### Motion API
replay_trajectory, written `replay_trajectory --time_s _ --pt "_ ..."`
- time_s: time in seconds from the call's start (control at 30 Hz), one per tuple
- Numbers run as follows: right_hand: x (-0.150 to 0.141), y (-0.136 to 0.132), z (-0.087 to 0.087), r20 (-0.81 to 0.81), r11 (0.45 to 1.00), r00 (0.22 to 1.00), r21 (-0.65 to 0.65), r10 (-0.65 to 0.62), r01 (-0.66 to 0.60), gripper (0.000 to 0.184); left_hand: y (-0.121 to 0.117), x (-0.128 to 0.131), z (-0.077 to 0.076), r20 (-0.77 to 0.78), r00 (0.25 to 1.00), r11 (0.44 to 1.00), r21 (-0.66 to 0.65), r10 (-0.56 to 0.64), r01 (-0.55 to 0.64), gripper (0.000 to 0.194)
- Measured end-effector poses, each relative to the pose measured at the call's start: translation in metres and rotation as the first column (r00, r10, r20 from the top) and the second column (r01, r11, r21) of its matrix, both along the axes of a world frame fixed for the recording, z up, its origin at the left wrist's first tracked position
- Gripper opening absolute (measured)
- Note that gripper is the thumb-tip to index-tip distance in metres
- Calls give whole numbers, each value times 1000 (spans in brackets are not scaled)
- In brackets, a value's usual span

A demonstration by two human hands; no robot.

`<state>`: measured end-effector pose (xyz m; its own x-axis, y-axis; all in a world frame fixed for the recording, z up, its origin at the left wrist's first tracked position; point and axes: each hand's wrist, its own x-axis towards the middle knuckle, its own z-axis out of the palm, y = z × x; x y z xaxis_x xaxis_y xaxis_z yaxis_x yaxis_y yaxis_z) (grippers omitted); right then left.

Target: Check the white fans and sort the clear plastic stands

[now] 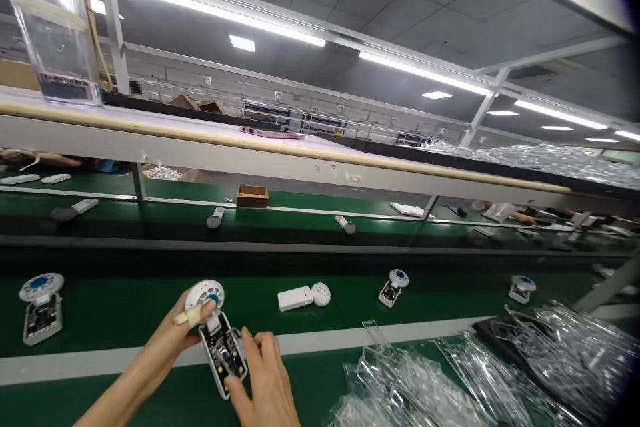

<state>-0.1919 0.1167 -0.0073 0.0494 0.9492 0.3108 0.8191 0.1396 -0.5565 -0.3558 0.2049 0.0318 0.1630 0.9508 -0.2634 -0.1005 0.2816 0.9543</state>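
Note:
A white handheld fan with its handle opened up, dark circuit parts and wires showing inside, is held tilted over the near green surface. My left hand grips it at the round fan head and neck, the thumb wrapped in a pale band. At the lower end of the handle is my right hand, its thumb against the open casing and its fingers along the right side. Whether those fingers also hold a small part cannot be made out. Just right of my hands lies a closed white fan.
More open fans lie along the green belt, one at left, others farther right. Clear plastic pieces pile up at near right. A shelf crosses above, carrying a phone and a clear container. Other people's hands show behind.

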Motion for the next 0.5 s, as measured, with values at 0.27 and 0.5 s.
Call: replay_trajectory --time_s 0.27,0.5 --pt "-7 -18 -17 111 992 985 10 -129 129 79 -40 43 15 66 998 995 -93 -17 23 68" --pt "28 -31 -19 26 1000 1000 -23 -12 13 80 -63 68 -5 248 967 991 -127 62 -31 82"
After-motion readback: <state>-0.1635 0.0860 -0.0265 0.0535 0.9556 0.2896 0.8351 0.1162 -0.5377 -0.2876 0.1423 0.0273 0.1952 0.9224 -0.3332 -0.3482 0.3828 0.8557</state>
